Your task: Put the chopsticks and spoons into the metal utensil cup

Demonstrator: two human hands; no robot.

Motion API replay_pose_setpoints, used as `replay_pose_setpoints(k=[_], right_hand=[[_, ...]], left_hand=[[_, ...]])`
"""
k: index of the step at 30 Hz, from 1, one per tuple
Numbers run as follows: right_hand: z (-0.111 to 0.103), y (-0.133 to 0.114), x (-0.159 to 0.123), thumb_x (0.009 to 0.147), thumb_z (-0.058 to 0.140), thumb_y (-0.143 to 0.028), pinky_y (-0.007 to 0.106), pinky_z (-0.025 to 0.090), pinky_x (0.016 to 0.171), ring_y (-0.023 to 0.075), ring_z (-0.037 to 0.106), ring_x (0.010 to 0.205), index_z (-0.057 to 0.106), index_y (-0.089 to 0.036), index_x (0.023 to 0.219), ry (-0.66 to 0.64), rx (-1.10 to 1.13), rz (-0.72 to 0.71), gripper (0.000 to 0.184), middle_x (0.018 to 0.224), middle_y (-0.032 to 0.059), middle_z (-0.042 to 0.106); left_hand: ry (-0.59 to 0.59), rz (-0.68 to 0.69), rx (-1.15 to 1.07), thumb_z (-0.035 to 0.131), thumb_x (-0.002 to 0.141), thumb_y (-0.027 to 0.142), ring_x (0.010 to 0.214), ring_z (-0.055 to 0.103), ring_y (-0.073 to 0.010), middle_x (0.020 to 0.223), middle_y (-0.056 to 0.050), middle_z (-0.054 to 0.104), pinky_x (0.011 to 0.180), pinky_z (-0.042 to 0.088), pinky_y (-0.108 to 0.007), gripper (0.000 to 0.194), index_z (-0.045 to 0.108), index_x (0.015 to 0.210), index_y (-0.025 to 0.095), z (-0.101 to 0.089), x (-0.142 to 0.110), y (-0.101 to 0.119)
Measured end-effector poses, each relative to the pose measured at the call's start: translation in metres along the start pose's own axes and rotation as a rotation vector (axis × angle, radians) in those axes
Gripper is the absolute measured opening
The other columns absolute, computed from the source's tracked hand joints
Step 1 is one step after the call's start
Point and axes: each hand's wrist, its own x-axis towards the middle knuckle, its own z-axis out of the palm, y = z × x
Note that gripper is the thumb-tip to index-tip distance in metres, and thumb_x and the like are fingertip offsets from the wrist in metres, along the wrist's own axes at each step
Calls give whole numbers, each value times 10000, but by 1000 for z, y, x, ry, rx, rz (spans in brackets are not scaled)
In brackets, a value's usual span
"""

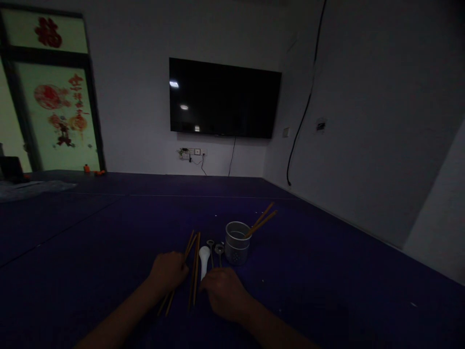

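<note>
The single view looks from the wearer's head, at a low height over the purple surface (327, 271), facing forward and tipped somewhat down, so the left hand (169, 274) and right hand (225, 291) sit close in the lower middle. It takes in a wide sweep over the surface's far edge to the television (225, 99) on the back wall (134, 97), with the door (58, 111) beyond the far left corner and the right wall (363, 131) running along the right edge.
</note>
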Motion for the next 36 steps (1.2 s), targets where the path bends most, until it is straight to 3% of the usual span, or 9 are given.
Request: replay_pose_setpoints(k=[4, 9, 13, 17, 22, 26, 31, 36], right_hand=[[-3, -2, 1, 689, 443, -51, 268, 447, 771, 185, 636, 853, 668, -174, 904, -9, 8, 14, 334, 908, 69, 709], [-6, -3, 2, 698, 447, -56, 266, 450, 784, 185, 638, 882, 669, -181, 935, -26, 12, 57, 348, 948, 66, 707], [-5, -3, 3, 719, 436, -49, 262, 448, 797, 175, 637, 882, 664, -180, 950, -13, 25, 83, 350, 971, 68, 702], [-7, -7, 2, 734, 442, -47, 257, 436, 805, 168, 626, 889, 663, -184, 933, 64, 56, 170, 328, 970, 63, 693], [-17, -10, 0, 872, 418, -198, 258, 422, 741, 163, 608, 790, 645, -180, 818, 350, 237, 353, 234, 829, 54, 669], [-20, -10, 4, 940, 338, -437, 233, 398, 605, 134, 557, 638, 594, -176, 704, 483, 640, 391, 435, 668, 15, 604], [-12, -10, 12, 834, 431, -631, 201, 308, 459, 93, 398, 474, 487, -181, 576, 554, 1065, 420, 522, 489, -54, 400], [-1, -13, 17, 707, 546, -693, 186, 238, 396, 64, 326, 399, 550, -162, 663, 564, 1354, 523, 532, 464, -79, 371]], left_hand=[[2, 0, -1, 374, 814, 299, 871, 659, -268, 893, -146, 695, 757, 465, -345, 339, 663, 879, 133, 0, 0, -2], [31, -31, -144, 371, 823, 321, 794, 655, -209, 821, -88, 691, 677, 440, -272, 309, 636, 786, 165, 5, 5, -9], [160, -36, -425, 337, 807, 340, 655, 603, -171, 657, -34, 618, 577, 392, -244, 323, 566, 660, 166, 13, 14, -15], [247, 55, -822, 316, 780, 413, 620, 539, -160, 611, -8, 537, 556, 392, -244, 344, 491, 601, 178, 19, 17, -14], [139, 143, -1074, 360, 758, 594, 618, 499, -150, 608, 2, 517, 575, 418, -249, 460, 506, 627, 178, 12, 5, -1], [9, 260, -1148, 348, 773, 657, 682, 534, -165, 692, -27, 585, 640, 443, -263, 555, 584, 737, 156, 6, -5, 11], [-131, 403, -1175, 311, 797, 673, 690, 542, -155, 717, -28, 610, 675, 435, -255, 603, 615, 750, 155, 0, -14, 21], [-180, 508, -1282, 371, 771, 695, 667, 521, -137, 696, -14, 590, 664, 422, -243, 580, 581, 706, 158, -1, -19, 28]])
